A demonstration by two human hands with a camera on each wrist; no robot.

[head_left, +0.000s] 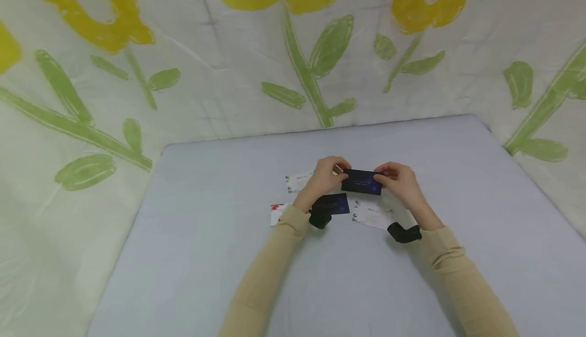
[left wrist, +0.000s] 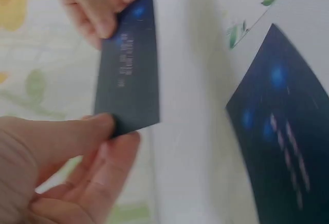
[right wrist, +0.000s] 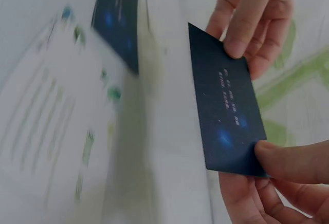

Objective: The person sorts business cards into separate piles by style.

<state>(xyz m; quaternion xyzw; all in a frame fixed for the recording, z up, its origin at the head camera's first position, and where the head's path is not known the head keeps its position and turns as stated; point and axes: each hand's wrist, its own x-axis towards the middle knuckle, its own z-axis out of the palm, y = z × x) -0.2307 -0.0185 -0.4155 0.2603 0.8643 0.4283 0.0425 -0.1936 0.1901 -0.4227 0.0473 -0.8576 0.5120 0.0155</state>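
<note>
A dark blue card (head_left: 361, 182) with small print and glowing blue spots is held up above the table by both hands. My left hand (head_left: 326, 175) pinches its left end between thumb and fingers. At the other end, my right hand (head_left: 399, 180) grips the upper corner the same way. Below lies a second dark blue card (head_left: 333, 204), partly covered by the left wrist's camera in the head view. A white card with leaf decoration (head_left: 373, 215) lies under the right hand, and another white card (head_left: 298, 182) is partly hidden behind the left hand.
A white card with red flowers (head_left: 277, 214) sticks out beside the left sleeve. Black wrist cameras (head_left: 320, 219) hang under both wrists. The table (head_left: 220, 255) has a pale cloth, and a flower-printed curtain (head_left: 192, 72) stands behind its far edge.
</note>
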